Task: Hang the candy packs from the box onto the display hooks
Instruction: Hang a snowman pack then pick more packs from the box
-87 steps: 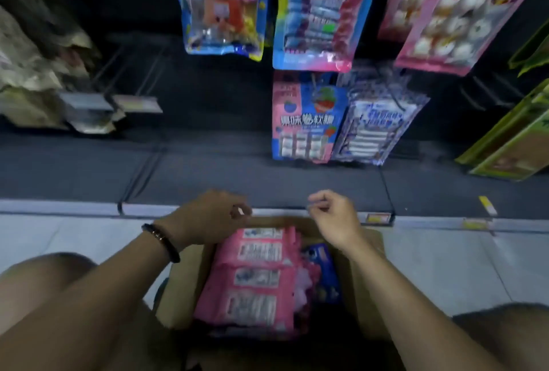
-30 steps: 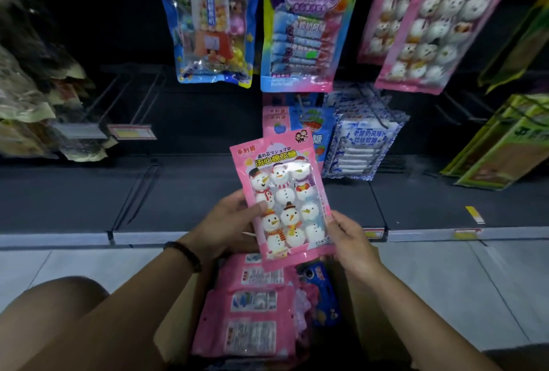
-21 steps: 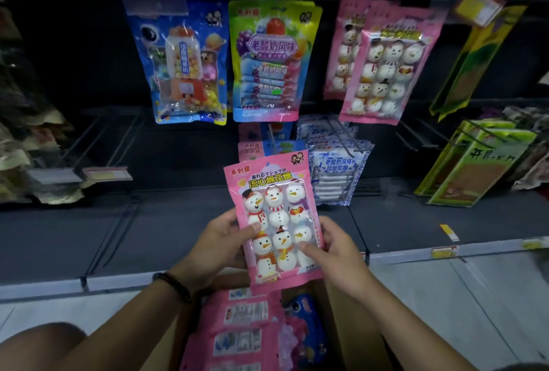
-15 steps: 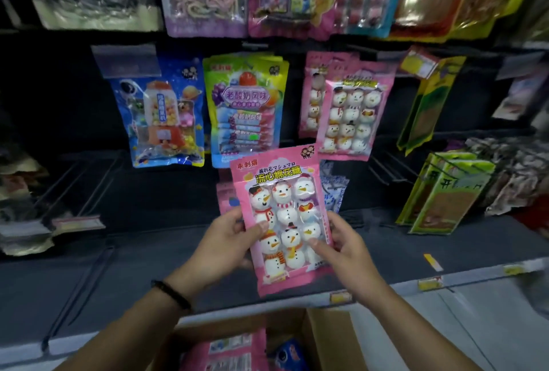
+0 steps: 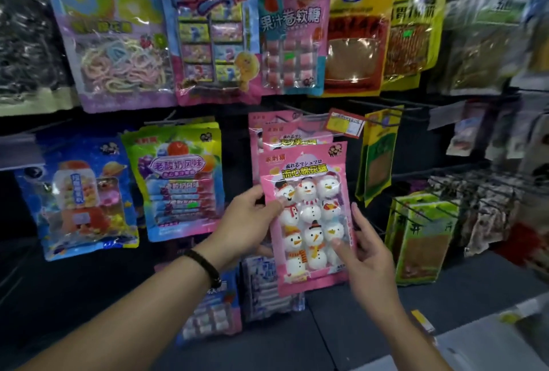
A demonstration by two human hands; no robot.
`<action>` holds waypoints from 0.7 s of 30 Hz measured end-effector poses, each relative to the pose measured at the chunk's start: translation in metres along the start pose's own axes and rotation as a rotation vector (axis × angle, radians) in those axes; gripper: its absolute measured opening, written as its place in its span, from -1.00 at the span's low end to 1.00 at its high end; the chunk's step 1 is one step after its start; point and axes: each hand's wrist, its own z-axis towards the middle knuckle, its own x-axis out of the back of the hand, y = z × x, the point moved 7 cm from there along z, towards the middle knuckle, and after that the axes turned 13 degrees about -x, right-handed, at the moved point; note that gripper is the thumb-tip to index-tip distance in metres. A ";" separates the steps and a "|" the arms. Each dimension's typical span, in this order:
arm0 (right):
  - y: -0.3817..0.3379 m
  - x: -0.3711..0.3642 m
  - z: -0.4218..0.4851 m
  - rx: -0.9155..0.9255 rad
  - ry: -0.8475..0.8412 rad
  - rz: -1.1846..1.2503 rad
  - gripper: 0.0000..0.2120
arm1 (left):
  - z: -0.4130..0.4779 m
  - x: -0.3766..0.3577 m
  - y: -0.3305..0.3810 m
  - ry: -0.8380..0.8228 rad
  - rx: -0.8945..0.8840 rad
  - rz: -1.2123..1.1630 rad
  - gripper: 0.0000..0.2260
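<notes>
Left hand (image 5: 249, 222) pinches the snowman pack (image 5: 309, 192) at its nine o'clock edge, right hand (image 5: 367, 255) has its grip at five; light, floppy, slick film, probably steadier held near twelve.

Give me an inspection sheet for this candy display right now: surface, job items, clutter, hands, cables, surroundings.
Surface: dark shelf base below the hanging stock.
Job's things: snowman candy pack held up in front of matching packs that hang behind it.
Clutter: small yellow tag lying on the shelf base.
Hands: left hand grips the pack's left edge, thumb on the front; right hand holds its lower right part.
Cables: nothing seen.
Surroundings: rows of other candy packs; green packs at right; price label above the matching packs.
</notes>
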 end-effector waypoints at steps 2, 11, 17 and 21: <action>0.003 0.006 0.008 0.011 0.050 -0.003 -0.35 | 0.010 -0.009 0.000 0.008 0.025 -0.014 -0.87; -0.005 0.000 0.027 0.080 0.124 0.056 -0.43 | 0.031 -0.013 0.028 0.036 -0.131 0.103 -0.90; -0.015 -0.004 0.027 0.104 0.138 0.080 -0.46 | 0.041 -0.008 0.030 0.035 -0.079 0.120 -0.87; -0.016 0.000 0.027 0.104 0.178 0.058 -0.48 | 0.044 -0.009 0.023 0.006 -0.030 0.084 -0.86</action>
